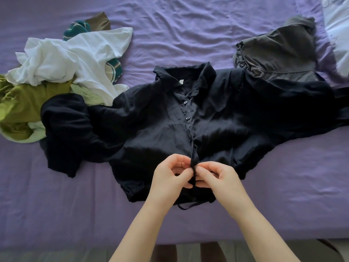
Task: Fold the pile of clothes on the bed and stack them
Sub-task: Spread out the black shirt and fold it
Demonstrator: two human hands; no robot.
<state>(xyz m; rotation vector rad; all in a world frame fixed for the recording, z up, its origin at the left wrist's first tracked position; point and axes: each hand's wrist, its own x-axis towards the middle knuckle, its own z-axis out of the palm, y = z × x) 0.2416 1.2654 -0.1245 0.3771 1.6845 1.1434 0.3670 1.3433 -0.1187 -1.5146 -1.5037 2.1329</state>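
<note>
2 hands meet at the lower front of a black shirt (188, 118) spread flat on the purple bed (283, 186), collar away from the person. Left hand (171, 176) and right hand (217, 176) both pinch the button placket near the hem, fingers closed on the fabric, touching each other. 3 buttons show fastened above them. Unfolded pile (56, 72) sits at the far left: white, green, teal striped and brown pieces, touching the shirt's sleeve. Grey garment (279, 52) lies folded at the far right, its near edge against the shirt.
</note>
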